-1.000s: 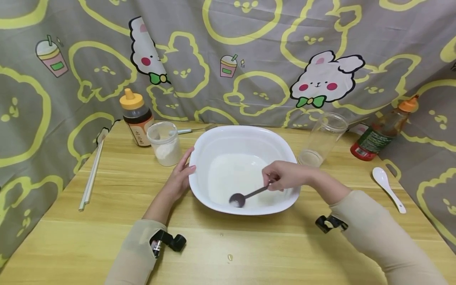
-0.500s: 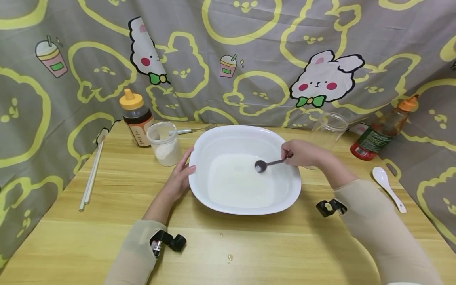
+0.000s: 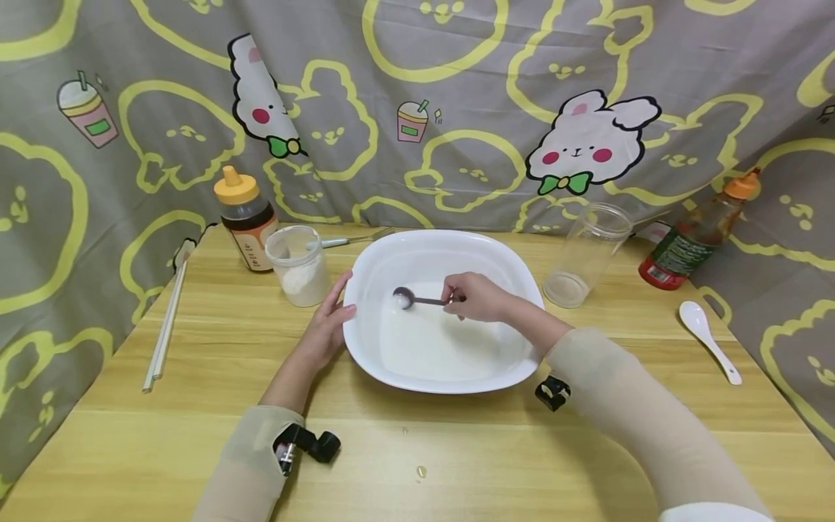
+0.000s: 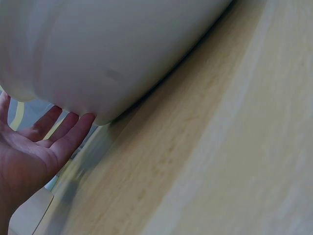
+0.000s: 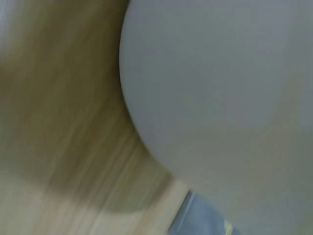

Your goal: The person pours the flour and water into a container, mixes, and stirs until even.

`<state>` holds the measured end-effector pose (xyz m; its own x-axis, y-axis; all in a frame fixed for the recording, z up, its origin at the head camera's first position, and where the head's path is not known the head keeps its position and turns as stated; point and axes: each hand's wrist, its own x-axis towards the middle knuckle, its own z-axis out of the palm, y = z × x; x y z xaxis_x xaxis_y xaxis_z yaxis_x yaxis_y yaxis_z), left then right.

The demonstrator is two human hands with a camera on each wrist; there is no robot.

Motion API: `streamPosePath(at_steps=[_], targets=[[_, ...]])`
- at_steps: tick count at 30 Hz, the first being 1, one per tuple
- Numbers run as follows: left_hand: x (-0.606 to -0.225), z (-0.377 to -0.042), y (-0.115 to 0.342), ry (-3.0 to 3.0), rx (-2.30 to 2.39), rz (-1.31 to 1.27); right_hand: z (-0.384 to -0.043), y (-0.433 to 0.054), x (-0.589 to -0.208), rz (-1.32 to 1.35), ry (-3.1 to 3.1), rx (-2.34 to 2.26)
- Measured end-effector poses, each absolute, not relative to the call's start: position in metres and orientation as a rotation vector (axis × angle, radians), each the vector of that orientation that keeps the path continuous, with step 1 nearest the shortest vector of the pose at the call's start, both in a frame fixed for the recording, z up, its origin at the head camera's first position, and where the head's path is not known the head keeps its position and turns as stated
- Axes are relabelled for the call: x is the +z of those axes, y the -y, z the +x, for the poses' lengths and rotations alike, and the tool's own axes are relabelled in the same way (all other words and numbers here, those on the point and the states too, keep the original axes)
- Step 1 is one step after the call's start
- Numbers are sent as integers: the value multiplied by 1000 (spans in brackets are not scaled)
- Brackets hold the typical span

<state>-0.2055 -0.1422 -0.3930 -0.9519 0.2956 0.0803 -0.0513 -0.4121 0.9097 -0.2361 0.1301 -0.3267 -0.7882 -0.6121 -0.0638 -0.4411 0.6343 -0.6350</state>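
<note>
In the head view, a white basin (image 3: 385, 366) with thin milky white liquid (image 3: 417, 341) at its bottom stands mid-table. My right hand (image 3: 479, 297) pinches the handle of a dark measuring spoon (image 3: 404, 297) over the basin, the bowl of the spoon toward the left inner wall. My left hand (image 3: 326, 326) rests on the basin's left side, thumb at the rim. The left wrist view shows the fingers (image 4: 73, 137) extended, tips touching the basin's outer wall (image 4: 107, 58). The right wrist view holds only the basin's outside (image 5: 220, 98) and table; the right hand is outside it.
Left of the basin stand a jar of white powder (image 3: 303, 279) and a yellow-capped sauce bottle (image 3: 246, 225). Behind lies a blue-handled utensil (image 3: 335, 242). Rightward are a clear jar (image 3: 583, 261), an orange-capped bottle (image 3: 685, 246) and a white spoon (image 3: 707, 337). Chopstick-like sticks (image 3: 164, 330) lie far left.
My right hand has carried the measuring spoon from the basin's near side to its right side, then across to the left. My left hand stays against the basin.
</note>
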Motion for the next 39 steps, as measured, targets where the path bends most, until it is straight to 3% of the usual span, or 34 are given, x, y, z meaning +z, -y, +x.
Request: streamPosePath(at_steps=[6,14,25,31,39], targets=[[-393,-205,143,-1566,2453,349,-219,-130,-323,-917,-2357,-930],[-390,-205,144,-1559,2442,309,-204,-171,-304,-980,-2199,-854],[-388,-205,144,-1560,2429,329,-216,-210,-264,-887,-2547,-474],[-388,-205,144,-1561,2429,317,-233,-205,-279,-808,-2771,-443],[-389,-204,145,-1547,2432,305,-236,-167,-312,-682,-2649,-886]])
